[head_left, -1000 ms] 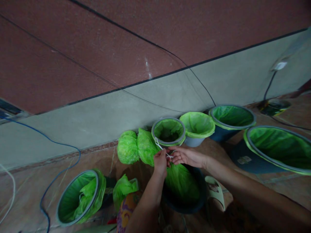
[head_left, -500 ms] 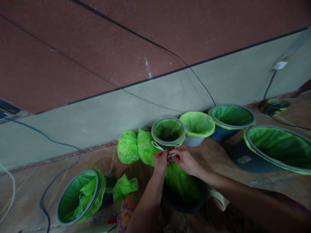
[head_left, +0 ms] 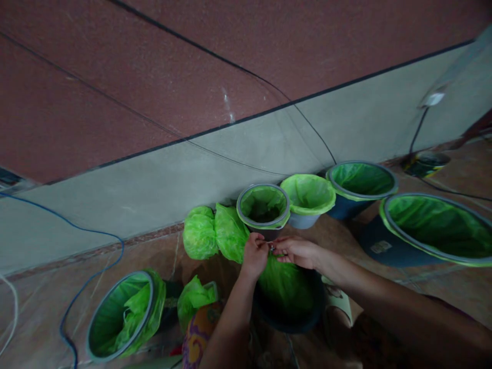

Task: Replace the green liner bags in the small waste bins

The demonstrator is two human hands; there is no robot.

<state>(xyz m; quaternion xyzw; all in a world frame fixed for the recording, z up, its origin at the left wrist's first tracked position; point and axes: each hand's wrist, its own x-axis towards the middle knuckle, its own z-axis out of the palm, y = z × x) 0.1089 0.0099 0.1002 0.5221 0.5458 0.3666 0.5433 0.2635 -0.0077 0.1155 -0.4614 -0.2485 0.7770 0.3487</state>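
Observation:
My left hand (head_left: 255,253) and my right hand (head_left: 296,251) meet over the gathered top of a green plastic bag (head_left: 286,289). The bag stands inside a dark bin (head_left: 286,326) close in front of me. Between my fingertips shows a short bit of white string (head_left: 271,246) at the bag's neck. Both hands are closed in a pinch on it, the left knuckles up and the right reaching in from the side. Part of the string is hidden by the fingers.
Beyond my hands stand a grey-rimmed bin (head_left: 263,224), a pale bin (head_left: 307,219) and two larger bins, all lined in green. Bulging green bags (head_left: 200,233) lean by the wall. A tilted lined bin (head_left: 94,318) and a blue cable (head_left: 122,251) lie at left.
The loose white loops that stuck up above my hands no longer show. My right hand's fingers have shifted at the bag's neck. The whole view has moved slightly.

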